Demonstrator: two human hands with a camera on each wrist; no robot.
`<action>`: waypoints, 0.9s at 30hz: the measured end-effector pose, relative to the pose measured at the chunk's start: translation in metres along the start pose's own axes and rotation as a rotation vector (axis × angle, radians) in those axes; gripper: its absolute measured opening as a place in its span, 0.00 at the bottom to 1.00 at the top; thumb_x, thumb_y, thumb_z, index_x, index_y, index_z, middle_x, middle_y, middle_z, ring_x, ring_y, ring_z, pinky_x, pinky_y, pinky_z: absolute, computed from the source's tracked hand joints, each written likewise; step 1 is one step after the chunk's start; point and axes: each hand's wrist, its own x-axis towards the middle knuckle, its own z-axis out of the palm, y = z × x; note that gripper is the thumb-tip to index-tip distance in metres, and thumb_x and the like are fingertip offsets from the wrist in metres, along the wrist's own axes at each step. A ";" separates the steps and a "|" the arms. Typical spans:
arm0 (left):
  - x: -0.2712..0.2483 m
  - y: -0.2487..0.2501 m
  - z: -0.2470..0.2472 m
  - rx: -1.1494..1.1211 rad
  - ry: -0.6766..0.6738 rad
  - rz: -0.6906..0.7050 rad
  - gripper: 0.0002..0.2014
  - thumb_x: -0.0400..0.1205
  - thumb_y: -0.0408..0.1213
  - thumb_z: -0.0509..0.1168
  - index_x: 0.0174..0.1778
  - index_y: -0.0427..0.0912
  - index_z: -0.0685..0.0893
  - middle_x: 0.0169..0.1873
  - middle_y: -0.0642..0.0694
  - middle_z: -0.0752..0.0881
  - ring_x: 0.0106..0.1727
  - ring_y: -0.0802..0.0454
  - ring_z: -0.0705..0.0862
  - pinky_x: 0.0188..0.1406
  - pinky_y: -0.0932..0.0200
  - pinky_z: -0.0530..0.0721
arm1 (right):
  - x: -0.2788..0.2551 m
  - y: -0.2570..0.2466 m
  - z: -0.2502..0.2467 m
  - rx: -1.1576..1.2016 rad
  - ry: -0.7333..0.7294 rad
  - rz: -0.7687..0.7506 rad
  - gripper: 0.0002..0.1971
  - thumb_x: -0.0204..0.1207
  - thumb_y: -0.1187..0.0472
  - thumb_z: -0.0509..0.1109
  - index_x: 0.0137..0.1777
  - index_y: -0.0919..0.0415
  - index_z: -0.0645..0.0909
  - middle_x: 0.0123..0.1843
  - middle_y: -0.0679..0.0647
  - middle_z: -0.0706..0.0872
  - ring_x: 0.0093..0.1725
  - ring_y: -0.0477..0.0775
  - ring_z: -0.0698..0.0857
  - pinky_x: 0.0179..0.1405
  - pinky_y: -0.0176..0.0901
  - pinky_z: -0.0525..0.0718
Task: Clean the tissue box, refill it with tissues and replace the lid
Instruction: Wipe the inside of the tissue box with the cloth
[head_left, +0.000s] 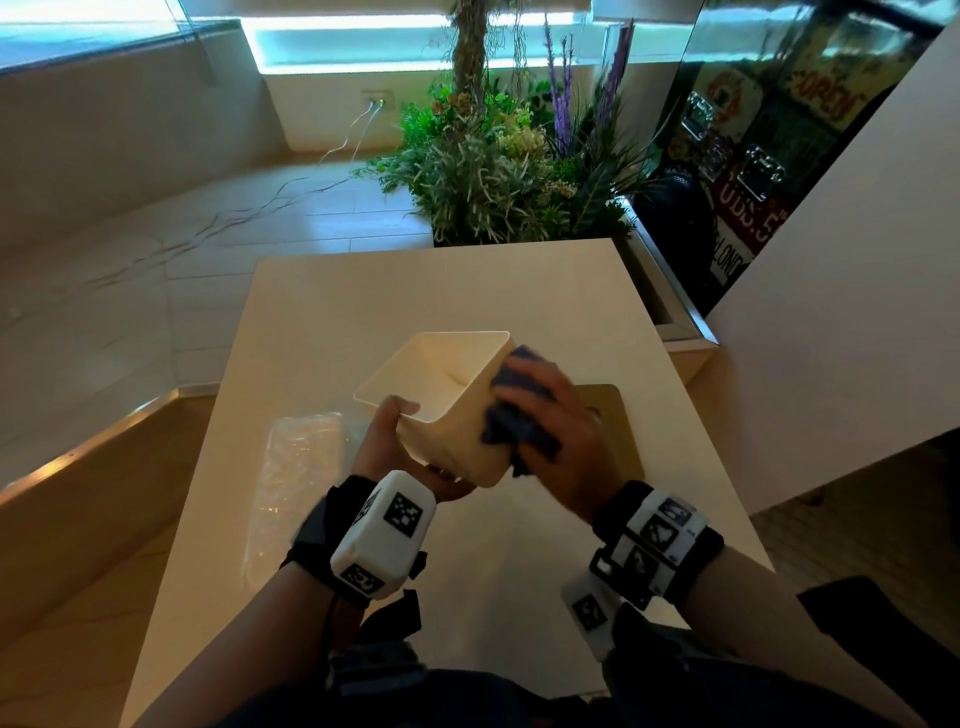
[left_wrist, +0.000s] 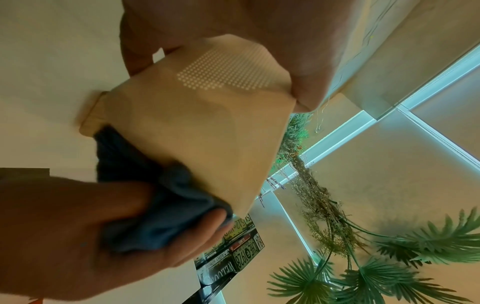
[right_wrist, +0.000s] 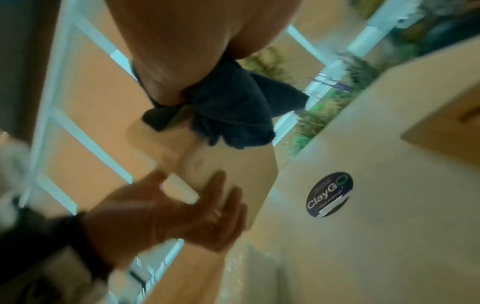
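Cleaning: my left hand (head_left: 400, 447) grips the tissue box (head_left: 447, 384) rim, my right hand (head_left: 558, 415) fingers clutch the cloth (head_left: 519, 441) against its side; next I'd fetch the tissues (head_left: 304, 457) at the table (head_left: 467, 291) left edge

**A:** What is at twelve o'clock?

**B:** The right hand (right_wrist: 187, 51), bunching a dark cloth (right_wrist: 233, 111) against the cream tissue box (right_wrist: 233, 164) at centre.

**A:** And at seven o'clock?

**B:** The left hand (right_wrist: 182, 211), with its fingers (right_wrist: 215, 185) spread on the box's wall. At three o'clock, the table (right_wrist: 389, 236) bears a round dark sticker (right_wrist: 329, 194) reading ClayGO. A tan lid (right_wrist: 446, 133) lies at two o'clock.
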 end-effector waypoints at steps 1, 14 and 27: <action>0.002 -0.001 -0.001 0.000 0.044 0.006 0.23 0.68 0.45 0.61 0.58 0.41 0.74 0.48 0.35 0.77 0.47 0.36 0.77 0.24 0.48 0.83 | 0.001 0.001 -0.003 0.002 0.056 0.088 0.18 0.75 0.69 0.69 0.65 0.64 0.78 0.73 0.62 0.72 0.78 0.61 0.68 0.74 0.61 0.73; 0.014 -0.004 -0.008 0.091 0.186 0.060 0.17 0.70 0.46 0.62 0.53 0.44 0.76 0.52 0.37 0.77 0.58 0.36 0.78 0.60 0.36 0.76 | -0.001 0.007 -0.013 0.246 0.089 0.301 0.22 0.71 0.70 0.61 0.67 0.69 0.76 0.72 0.64 0.75 0.75 0.58 0.73 0.76 0.57 0.71; 0.009 0.010 -0.006 0.757 -0.117 0.352 0.39 0.63 0.43 0.67 0.73 0.65 0.68 0.69 0.30 0.73 0.66 0.20 0.73 0.64 0.23 0.72 | 0.006 0.012 -0.027 0.700 0.013 0.876 0.16 0.84 0.69 0.56 0.67 0.56 0.76 0.61 0.50 0.84 0.62 0.47 0.84 0.53 0.34 0.83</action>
